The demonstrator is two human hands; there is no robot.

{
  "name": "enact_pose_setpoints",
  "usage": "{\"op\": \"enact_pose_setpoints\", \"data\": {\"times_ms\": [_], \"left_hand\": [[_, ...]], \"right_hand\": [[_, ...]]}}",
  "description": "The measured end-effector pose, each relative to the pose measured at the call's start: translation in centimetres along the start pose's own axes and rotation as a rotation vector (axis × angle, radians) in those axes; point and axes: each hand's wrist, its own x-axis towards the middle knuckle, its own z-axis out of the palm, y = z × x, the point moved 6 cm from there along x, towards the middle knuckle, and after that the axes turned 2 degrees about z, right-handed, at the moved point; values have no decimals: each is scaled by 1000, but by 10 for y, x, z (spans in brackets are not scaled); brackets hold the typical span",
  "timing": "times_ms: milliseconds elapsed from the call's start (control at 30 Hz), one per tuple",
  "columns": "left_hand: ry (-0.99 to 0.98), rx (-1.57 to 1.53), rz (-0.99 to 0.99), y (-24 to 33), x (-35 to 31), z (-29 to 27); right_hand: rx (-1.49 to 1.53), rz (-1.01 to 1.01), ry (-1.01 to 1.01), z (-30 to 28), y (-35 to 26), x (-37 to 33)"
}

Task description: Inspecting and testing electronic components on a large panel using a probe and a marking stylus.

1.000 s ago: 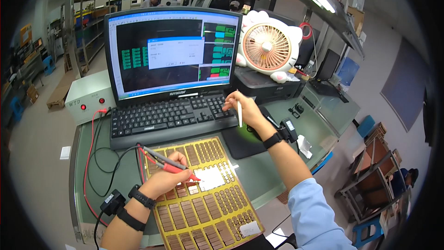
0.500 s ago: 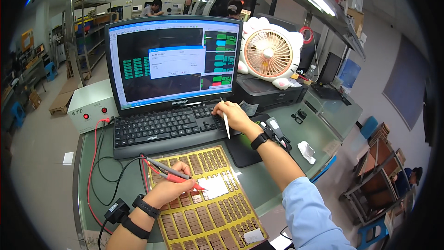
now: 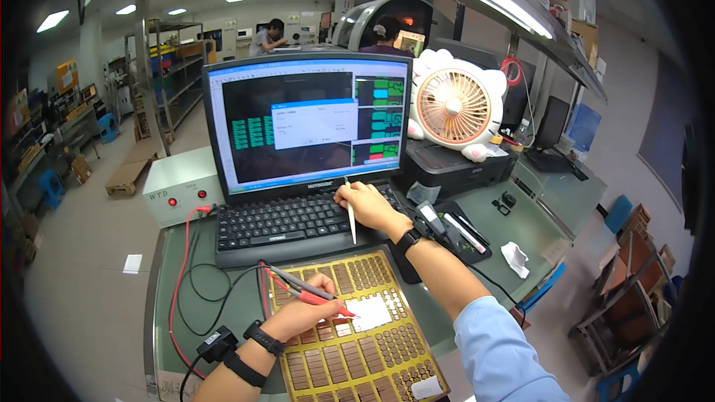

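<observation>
My left hand (image 3: 302,316) is closed around two test probes, a red probe (image 3: 316,298) and a grey probe (image 3: 298,281). The red tip reaches a bright, glaring patch of the yellow-framed circuit panel (image 3: 331,357), which carries rows of copper strips and round pads. Whether the tip touches a pad I cannot tell. My right hand (image 3: 372,208) grips a slim white pen-like stick (image 3: 351,217) that points down. Its fingers are over the right part of the black keyboard (image 3: 283,225), below the monitor (image 3: 287,160), where a dialog box is displayed.
Red and black leads run from the probes past a white box (image 3: 179,190) with red sockets. A cat-shaped fan (image 3: 456,108) stands on a black printer (image 3: 458,179). Markers (image 3: 465,232) and crumpled tissue (image 3: 515,260) lie right. Two people work in the background.
The view has shifted, so the scene sits lower and further right. My right hand has moved left across the keyboard, still gripping the white stick. My left hand keeps both probes over the panel.
</observation>
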Motion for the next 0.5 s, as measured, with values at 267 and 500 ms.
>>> {"op": "enact_pose_setpoints", "data": {"times_ms": [267, 500], "left_hand": [[3, -65, 82, -6, 6, 1], [-1, -93, 47, -5, 5, -6]], "right_hand": [[56, 175, 275, -51, 57, -27], [205, 252, 115, -49, 82, -49]]}}
